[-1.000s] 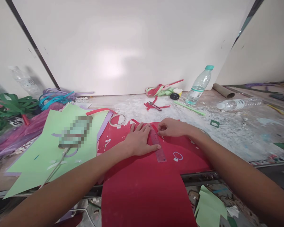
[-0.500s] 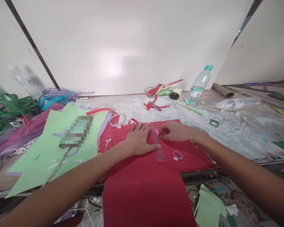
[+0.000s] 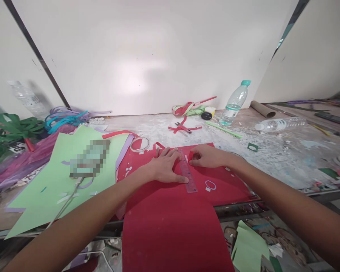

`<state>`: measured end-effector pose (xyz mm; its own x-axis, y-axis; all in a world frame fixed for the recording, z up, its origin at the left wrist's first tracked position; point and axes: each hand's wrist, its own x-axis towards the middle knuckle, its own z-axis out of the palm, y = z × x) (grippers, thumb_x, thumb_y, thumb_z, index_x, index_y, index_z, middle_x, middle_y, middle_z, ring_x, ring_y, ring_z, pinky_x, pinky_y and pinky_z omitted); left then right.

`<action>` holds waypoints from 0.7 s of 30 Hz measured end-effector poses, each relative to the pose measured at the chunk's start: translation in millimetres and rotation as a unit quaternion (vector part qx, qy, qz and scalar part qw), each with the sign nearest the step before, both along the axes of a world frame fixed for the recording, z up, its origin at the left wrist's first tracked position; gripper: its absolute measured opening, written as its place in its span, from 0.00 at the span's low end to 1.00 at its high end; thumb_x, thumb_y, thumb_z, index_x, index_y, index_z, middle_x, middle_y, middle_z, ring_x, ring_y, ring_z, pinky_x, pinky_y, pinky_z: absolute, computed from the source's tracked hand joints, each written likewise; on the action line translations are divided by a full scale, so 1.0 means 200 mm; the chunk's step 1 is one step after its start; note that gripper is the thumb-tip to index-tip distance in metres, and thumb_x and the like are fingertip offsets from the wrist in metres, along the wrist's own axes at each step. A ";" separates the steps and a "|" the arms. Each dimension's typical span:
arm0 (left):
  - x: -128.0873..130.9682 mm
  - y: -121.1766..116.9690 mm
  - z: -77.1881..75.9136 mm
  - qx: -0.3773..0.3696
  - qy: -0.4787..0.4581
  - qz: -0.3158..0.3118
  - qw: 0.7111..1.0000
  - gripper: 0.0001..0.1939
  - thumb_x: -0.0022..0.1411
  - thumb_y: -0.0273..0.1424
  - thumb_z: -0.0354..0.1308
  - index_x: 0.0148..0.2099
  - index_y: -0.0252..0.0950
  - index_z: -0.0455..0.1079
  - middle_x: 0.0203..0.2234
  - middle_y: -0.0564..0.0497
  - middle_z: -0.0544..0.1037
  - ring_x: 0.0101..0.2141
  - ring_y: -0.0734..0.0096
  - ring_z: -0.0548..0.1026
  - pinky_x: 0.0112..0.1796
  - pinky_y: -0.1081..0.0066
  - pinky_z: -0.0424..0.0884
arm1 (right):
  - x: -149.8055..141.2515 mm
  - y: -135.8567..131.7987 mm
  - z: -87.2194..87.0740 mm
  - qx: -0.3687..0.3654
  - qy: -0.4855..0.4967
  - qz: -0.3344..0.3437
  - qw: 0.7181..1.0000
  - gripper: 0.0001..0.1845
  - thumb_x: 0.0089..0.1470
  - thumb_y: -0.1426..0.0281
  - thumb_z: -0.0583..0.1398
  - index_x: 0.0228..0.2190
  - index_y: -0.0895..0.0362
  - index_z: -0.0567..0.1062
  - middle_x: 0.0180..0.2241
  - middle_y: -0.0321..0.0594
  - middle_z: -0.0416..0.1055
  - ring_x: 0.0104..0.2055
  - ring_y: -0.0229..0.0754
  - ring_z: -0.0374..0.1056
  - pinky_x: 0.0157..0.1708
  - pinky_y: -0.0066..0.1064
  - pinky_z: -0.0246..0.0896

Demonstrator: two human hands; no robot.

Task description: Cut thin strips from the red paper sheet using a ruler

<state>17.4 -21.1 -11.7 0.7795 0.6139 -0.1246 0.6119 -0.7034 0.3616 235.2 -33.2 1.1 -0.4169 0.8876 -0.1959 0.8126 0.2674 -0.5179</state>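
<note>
A large red sheet (image 3: 172,223) lies across the table's front edge and hangs over it. A clear plastic ruler (image 3: 187,175) rests on the sheet, running away from me. My left hand (image 3: 166,166) lies flat on the sheet with fingers stretched out, pressing the ruler's left side. My right hand (image 3: 205,156) is curled beside the ruler's far end, its fingers pinched on a small red thing that I cannot make out.
Green sheets (image 3: 59,177) with a blurred object on top lie at left. A tape ring (image 3: 140,144), red scissors (image 3: 184,127), an upright water bottle (image 3: 234,102), a lying bottle (image 3: 280,123), a cardboard tube (image 3: 262,108) and paper strips (image 3: 14,128) surround the sheet.
My right hand has stayed at the ruler's far end, closing tighter on a small red piece. The left hand keeps pressing the ruler. The view shifted slightly.
</note>
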 end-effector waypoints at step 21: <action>-0.01 -0.05 -0.01 0.002 0.026 -0.002 1.000 0.43 0.51 0.65 0.48 0.60 0.44 0.56 0.67 0.48 0.46 0.66 0.48 0.35 0.60 0.40 0.41 | 0.01 0.01 -0.01 0.004 -0.006 0.006 1.000 0.11 0.51 0.65 0.54 0.21 0.56 0.62 0.20 0.32 0.58 0.22 0.35 0.53 0.24 0.30 0.46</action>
<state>15.5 -30.1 -12.9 0.7741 0.6116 -0.1637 0.6275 -0.7068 0.3267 236.8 -30.3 -1.7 -0.4252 0.8842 -0.1931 0.8151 0.2814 -0.5063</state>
